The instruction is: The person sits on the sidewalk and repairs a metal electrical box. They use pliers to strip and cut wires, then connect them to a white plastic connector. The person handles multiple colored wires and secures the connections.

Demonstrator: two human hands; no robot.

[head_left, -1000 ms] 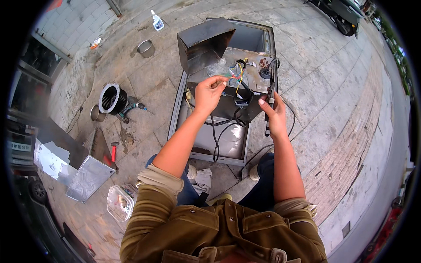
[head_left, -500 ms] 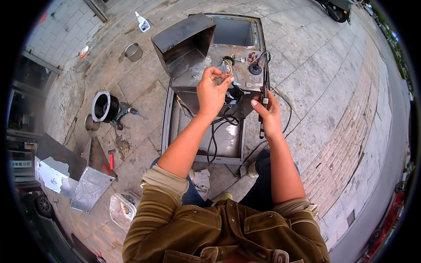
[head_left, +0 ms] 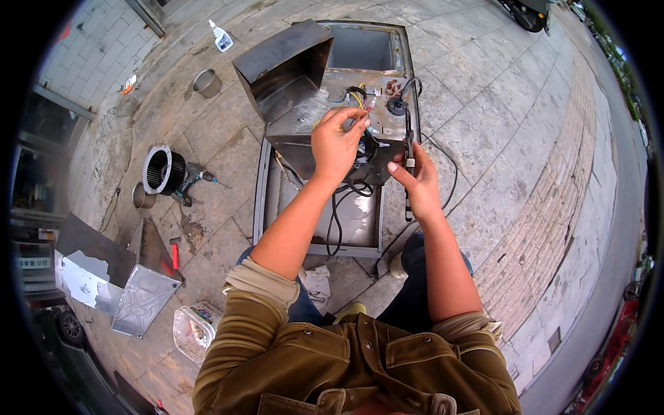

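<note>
A worn range hood-like metal housing (head_left: 297,124) stands in front of me, its box-shaped part tilted at the left. Over its middle, my left hand (head_left: 337,142) is closed in a pinch on a thin wire (head_left: 367,112) with red showing at the fingertips. Yellow wires (head_left: 357,99) and small clear connectors lie just beyond the fingers. My right hand (head_left: 420,183) holds a narrow black strip (head_left: 409,162) upright at the housing's right edge, thumb on the near side. A black cable (head_left: 337,214) hangs in loops below the left hand. The palm hides part of the wiring.
Left on the paving are a blower wheel (head_left: 164,170), a cordless drill (head_left: 197,178), a metal ring (head_left: 207,84), a spray bottle (head_left: 221,36), a red-handled tool (head_left: 175,254), sheet-metal panels (head_left: 146,299) and a plastic tub (head_left: 194,332). A cloth (head_left: 317,285) lies by my feet.
The yellow wire loop that stood up at my left fingertips now lies beyond them, and a red wire shows there. My right hand and the strip have shifted slightly left.
</note>
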